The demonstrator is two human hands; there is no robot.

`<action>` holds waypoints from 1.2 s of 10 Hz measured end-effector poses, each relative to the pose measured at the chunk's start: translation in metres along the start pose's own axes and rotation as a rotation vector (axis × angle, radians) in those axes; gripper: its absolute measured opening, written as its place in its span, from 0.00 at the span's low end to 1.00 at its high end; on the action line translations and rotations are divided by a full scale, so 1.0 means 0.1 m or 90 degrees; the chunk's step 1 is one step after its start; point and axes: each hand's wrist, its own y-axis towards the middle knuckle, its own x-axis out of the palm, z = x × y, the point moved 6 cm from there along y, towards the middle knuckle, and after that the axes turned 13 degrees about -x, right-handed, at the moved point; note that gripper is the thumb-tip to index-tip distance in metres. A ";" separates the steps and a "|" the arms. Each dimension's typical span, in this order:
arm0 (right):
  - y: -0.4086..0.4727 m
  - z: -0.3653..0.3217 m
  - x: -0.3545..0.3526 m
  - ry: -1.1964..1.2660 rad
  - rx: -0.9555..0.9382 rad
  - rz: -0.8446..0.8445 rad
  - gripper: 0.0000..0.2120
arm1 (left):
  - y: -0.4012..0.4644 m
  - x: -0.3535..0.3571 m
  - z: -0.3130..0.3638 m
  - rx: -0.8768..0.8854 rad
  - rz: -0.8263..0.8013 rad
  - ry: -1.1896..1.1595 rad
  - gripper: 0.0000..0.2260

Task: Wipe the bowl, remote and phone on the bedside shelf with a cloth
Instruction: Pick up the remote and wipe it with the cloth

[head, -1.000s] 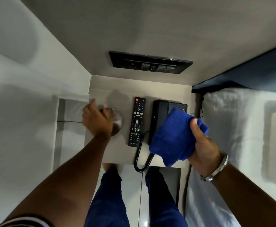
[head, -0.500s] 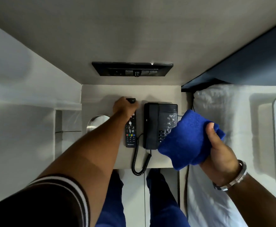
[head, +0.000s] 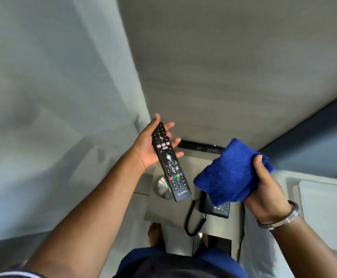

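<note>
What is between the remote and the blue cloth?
Nothing held: in the head view a bare gap parts the remote from the cloth, showing only the shelf below.

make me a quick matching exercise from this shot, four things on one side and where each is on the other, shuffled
Things:
1. remote
2. cloth
3. bowl
4. phone

Places:
A. on the shelf, partly hidden behind the cloth
B. on the open left hand
C. on the shelf, below the remote's lower end
D. gripped in the right hand

Pairs: 1-B, 2-D, 3-C, 4-A
</note>
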 end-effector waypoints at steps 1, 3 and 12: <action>0.02 -0.25 0.57 -0.020 -0.034 -0.099 0.26 | -0.65 0.10 0.15 0.026 -0.030 -0.028 0.33; -0.04 -1.12 2.28 -0.093 -0.317 -0.321 0.14 | -2.00 0.44 0.35 0.117 -0.091 -0.089 0.34; -1.40 -0.20 3.87 -0.213 -0.303 -1.005 0.29 | -3.31 -0.73 0.65 0.463 0.179 -0.527 0.15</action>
